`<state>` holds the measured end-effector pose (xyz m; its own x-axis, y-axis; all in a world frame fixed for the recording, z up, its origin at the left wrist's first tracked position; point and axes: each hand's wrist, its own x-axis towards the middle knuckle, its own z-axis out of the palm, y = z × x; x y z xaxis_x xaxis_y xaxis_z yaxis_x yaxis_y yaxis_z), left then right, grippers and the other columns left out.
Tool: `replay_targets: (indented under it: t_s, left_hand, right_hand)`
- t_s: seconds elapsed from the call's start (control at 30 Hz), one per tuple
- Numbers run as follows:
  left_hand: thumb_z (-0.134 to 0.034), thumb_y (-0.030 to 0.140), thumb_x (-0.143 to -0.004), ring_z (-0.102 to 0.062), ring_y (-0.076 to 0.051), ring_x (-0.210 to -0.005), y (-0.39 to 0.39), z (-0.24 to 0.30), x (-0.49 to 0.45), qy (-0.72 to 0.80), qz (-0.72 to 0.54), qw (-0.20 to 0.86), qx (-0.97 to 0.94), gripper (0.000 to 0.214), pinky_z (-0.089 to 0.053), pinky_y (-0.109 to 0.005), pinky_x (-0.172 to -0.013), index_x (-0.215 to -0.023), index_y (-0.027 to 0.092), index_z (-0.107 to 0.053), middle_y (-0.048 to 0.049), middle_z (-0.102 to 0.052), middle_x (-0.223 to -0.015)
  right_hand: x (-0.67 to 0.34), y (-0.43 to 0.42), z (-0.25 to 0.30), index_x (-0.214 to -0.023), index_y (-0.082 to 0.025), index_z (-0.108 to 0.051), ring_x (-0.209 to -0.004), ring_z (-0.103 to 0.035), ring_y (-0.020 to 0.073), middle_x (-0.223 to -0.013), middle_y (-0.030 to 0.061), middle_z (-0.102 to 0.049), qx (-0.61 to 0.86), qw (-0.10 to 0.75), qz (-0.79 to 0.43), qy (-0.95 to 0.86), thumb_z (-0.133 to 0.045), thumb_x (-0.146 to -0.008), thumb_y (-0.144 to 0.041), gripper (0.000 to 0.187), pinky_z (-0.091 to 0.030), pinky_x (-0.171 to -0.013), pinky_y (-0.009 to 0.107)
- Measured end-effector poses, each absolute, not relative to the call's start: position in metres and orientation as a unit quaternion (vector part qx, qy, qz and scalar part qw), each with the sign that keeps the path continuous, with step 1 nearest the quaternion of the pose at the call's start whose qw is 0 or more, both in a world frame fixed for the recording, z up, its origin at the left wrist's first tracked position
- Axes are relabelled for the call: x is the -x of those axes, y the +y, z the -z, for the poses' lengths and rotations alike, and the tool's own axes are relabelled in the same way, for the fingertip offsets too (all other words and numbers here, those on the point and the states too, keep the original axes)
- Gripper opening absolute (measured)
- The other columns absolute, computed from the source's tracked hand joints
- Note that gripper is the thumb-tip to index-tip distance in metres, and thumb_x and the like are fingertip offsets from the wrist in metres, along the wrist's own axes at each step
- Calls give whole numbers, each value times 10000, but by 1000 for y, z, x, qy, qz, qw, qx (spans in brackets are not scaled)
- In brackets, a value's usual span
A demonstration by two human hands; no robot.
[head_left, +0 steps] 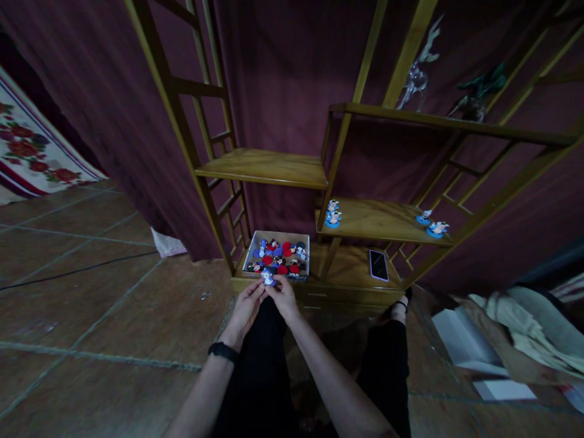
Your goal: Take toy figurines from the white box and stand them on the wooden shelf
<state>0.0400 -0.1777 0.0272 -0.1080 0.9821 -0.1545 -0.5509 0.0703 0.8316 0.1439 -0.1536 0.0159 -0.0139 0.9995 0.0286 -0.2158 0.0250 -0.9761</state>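
Note:
My left hand [247, 306] and my right hand [283, 296] meet just in front of a white box [277, 236], and together their fingertips pinch a small blue and white figurine [267, 277]. The box stands on the lowest board of a wooden shelf unit [269, 167] and holds several small red, blue and black figurines [278, 254]. Two more figurines [333, 214] stand on blue bases at the left end of a middle shelf, and two others [431, 224] at its right end. A black band circles my left wrist.
A phone [378, 265] lies flat on the bottom board to the right of the box. Dark red curtain hangs behind the shelves. White boxes and a pile of cloth [515, 340] lie on the tiled floor at right. My legs are below.

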Motion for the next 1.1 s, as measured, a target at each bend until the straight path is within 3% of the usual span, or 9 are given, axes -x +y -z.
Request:
replay_targets:
  t_s: [0.2,0.47,0.7,1.1]
  left_hand:
    - [-625,131,-711,-634,-170,-853,-178,-28,-34,356,-644,648,-196,99,-471,-316,-875,-800,110,-663,-99,-681,-871]
    - [-624,134,-709,-641,-179,-841,-179,-31,-36,353,-655,645,-174,42,-479,-340,-879,-741,120,-646,-92,-685,-836]
    - [-700,201,-653,-610,-181,-932,-181,-35,-46,374,-648,612,-256,255,-432,-337,-918,-894,134,-649,-80,-671,-945]
    - [-755,276,-549,-620,-177,-850,-183,-31,-56,477,-611,540,-328,520,-423,-349,-868,-1036,158,-613,-66,-682,-932]
  right_hand:
    - [-151,-161,-24,-944,-232,-643,-812,-578,173,-1005,29,-611,416,536,-555,-482,-560,-719,-320,256,-494,-674,286]
    - [-150,-160,-19,-922,-234,-655,-807,-581,178,-965,29,-629,421,544,-546,-477,-583,-709,-339,248,-489,-693,302]
    - [-156,-153,-19,-934,-229,-647,-834,-587,179,-930,27,-643,437,532,-567,-452,-585,-716,-414,293,-485,-742,312]
    - [-165,-158,-30,-887,-192,-649,-824,-613,186,-904,38,-640,432,530,-620,-385,-612,-675,-380,286,-507,-754,355]
